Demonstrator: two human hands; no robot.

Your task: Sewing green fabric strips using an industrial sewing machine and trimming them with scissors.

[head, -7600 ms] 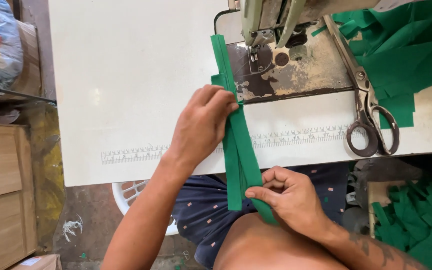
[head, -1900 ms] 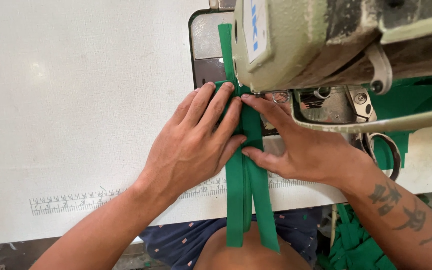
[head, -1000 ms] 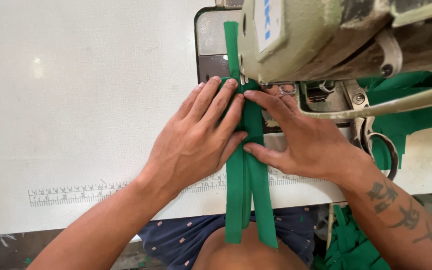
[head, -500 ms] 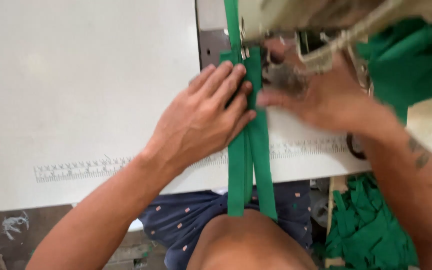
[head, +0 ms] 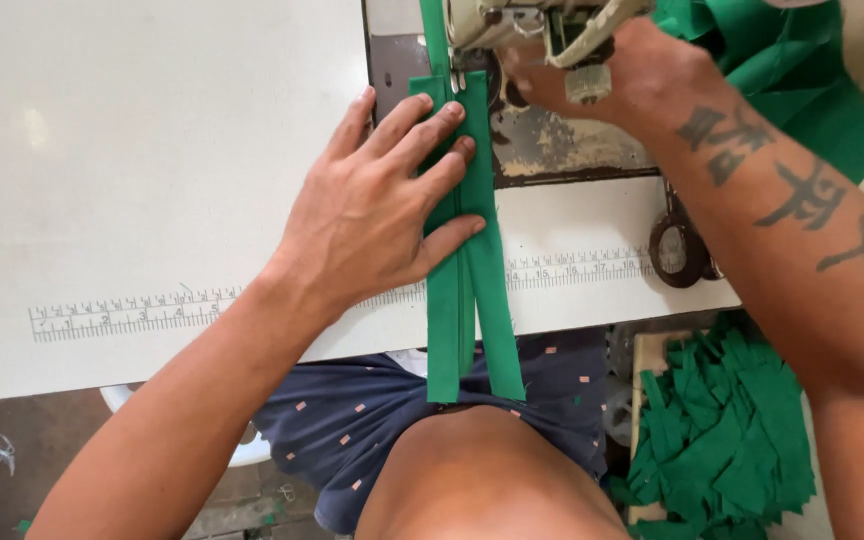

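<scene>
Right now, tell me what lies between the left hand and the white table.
In the head view, the green fabric strips lie flat under the left hand's fingers, against the white table.

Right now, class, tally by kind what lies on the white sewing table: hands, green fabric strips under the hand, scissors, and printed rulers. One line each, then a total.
Hands: 2, left hand, right hand
Green fabric strips: 2, side by side
Scissors: 1, partly hidden
Printed ruler: 1
Total: 6
</scene>
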